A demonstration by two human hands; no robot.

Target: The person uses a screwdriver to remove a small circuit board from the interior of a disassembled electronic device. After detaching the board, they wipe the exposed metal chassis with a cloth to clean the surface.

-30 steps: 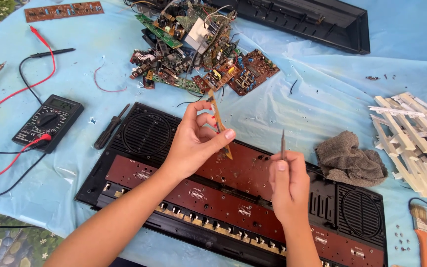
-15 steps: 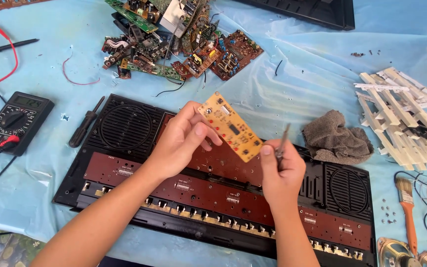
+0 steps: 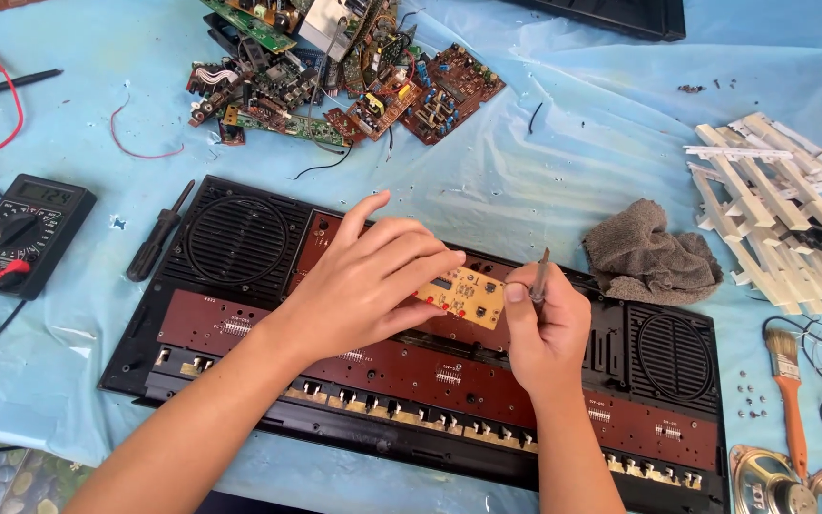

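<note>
An opened electronic keyboard case lies face down on the blue sheet, showing brown circuit boards and two round speaker grilles. My left hand presses a small yellow circuit board flat onto the keyboard's middle. My right hand grips a thin metal tool, its tip pointing up, right beside that board.
A pile of loose circuit boards lies at the back. A multimeter with red and black leads sits left, a black screwdriver beside the case. Grey rag, white keys, brush and small speakers lie right.
My left hand has lowered the yellow board from held up in the air down flat onto the keyboard. My right hand stays close with the tool.
</note>
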